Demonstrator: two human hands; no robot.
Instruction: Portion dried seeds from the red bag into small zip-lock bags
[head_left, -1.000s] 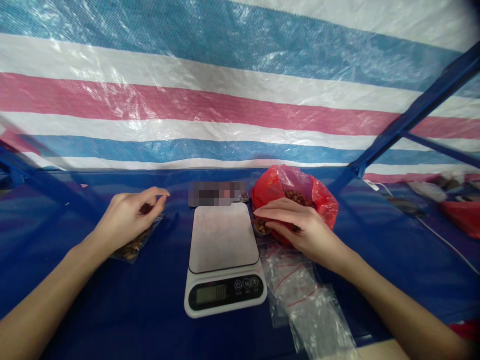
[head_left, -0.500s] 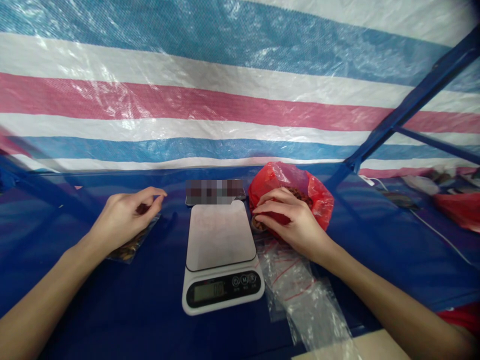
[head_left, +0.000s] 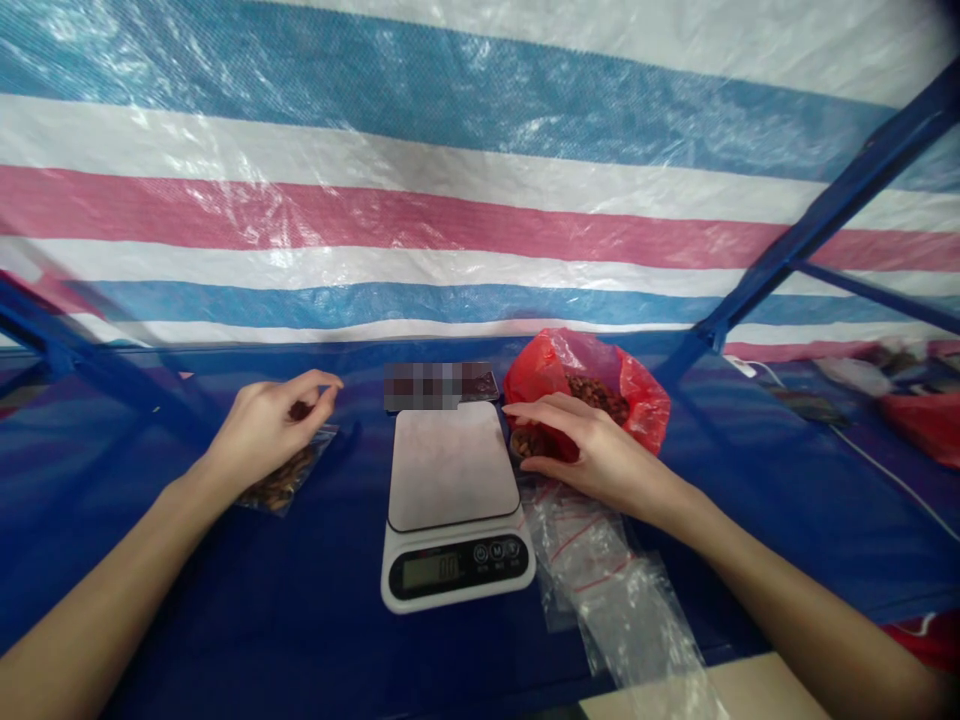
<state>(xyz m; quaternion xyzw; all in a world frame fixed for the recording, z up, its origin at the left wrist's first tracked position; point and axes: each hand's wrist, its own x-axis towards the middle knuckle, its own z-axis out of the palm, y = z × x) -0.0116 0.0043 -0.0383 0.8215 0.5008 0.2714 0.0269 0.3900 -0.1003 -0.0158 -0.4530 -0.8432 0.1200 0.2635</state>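
My left hand (head_left: 277,425) hovers left of the scale, fingers curled in and thumb near the index fingertip; small dark brown pieces (head_left: 301,410) show in its grip. Under it lies a clear bag of brown pieces (head_left: 289,482), partly covered by the hand. A white digital scale (head_left: 454,470) sits in the middle, its pan bare and its display reading about 0.0. To its right my right hand (head_left: 581,440) has thumb and fingers apart beside a small round cup of brown pieces (head_left: 528,441). Behind that hand stands an open red plastic bag (head_left: 551,360) holding brown pieces.
Clear zip bags with red lines (head_left: 600,570) lie right of the scale on the blue tabletop (head_left: 315,600). A phone-like dark device (head_left: 480,382), partly blurred out, is behind the scale. Blue frame bars (head_left: 810,220) and a striped sheet (head_left: 450,225) close off the back.
My right thumb and fingers have spread wider, showing more of the cup. My left hand keeps its curl. The whole view has shifted slightly.
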